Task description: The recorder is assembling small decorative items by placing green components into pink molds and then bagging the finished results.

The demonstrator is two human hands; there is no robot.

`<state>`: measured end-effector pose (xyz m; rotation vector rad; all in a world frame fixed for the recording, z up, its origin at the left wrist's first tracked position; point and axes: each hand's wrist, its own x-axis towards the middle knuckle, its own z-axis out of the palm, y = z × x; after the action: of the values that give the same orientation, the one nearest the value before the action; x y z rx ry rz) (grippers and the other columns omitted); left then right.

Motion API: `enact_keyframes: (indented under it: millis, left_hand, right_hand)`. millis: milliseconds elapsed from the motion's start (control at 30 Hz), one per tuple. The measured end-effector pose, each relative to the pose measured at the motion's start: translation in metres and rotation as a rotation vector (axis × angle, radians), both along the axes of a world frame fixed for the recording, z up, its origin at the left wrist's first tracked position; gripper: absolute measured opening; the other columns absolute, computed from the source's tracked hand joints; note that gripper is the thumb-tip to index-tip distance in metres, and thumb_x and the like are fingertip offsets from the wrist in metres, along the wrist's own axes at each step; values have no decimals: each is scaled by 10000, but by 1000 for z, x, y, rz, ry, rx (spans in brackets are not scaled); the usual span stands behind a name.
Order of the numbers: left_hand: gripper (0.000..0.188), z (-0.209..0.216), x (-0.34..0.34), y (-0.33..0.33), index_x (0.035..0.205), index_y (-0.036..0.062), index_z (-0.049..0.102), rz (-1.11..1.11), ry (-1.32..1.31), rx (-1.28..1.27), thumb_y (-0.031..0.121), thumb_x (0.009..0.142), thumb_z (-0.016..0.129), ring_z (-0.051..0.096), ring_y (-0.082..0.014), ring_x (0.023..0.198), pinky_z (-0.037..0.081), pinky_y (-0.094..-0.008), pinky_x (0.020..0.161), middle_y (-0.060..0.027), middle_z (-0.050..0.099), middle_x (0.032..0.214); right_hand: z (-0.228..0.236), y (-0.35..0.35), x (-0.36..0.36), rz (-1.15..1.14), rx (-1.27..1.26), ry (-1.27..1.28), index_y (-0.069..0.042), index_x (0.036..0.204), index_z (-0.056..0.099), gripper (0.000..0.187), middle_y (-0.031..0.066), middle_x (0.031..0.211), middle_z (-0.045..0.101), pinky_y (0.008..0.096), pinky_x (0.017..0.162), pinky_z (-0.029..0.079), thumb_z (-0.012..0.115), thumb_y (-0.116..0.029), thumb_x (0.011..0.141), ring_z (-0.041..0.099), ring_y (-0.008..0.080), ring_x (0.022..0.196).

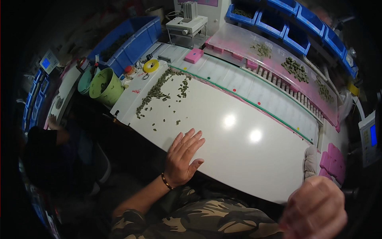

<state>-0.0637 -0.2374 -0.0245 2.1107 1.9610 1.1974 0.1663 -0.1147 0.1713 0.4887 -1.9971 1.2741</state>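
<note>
My left hand [184, 156] lies at the near edge of the white tabletop [223, 159], palm down, fingers stretched and holding nothing. Beyond its fingertips are several small dark green cylindrical pieces, with a long loose heap of them [157, 91] at the table's left end and a few scattered closer. My right hand [315, 209], somewhat blurred, is raised at the lower right with its fingers curled in; whatever may be inside is hidden. Just past it rests a grey, soft-looking ribbed bundle [310, 161] at the table's right edge.
A green-edged white strip [242, 93] runs along the back, with a clear pink-edged tray [274, 59] holding more pieces above it. Blue bins [274, 23] line the back. At left stand a large blue crate [135, 42], a green bucket [106, 87] and a yellow tape roll [151, 65]. Pink blocks [333, 161] sit right.
</note>
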Motion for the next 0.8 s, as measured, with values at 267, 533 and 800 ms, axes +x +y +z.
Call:
enact_keyframes:
  millis: [267,533,800]
  left_hand:
    - [414,-7,13,3,1225,40,614,-63,-80,70,363,1013,463,539,-352,1255,319,-505,1100,-148,615,1282]
    - [407,-5,15,-3,1188,39,636,-37,-96,113,359,1018,450,566,-358,1224,304,-500,1108,-153,648,1224]
    - [401,-4,14,-8,1192,41,630,-25,-96,133,351,1025,438,572,-354,1218,310,-501,1105,-150,655,1209]
  right_hand:
    - [20,-24,12,-24,-235,-10,-167,1052,676,217,-9,956,617,251,658,437,708,-99,848,541,148,815]
    - [25,-27,16,-99,-186,-37,-136,1007,633,201,3,894,587,260,612,423,675,-65,825,516,149,749]
    - [40,-36,18,-414,211,-188,-105,963,590,186,14,831,557,270,565,409,643,-31,801,490,151,682]
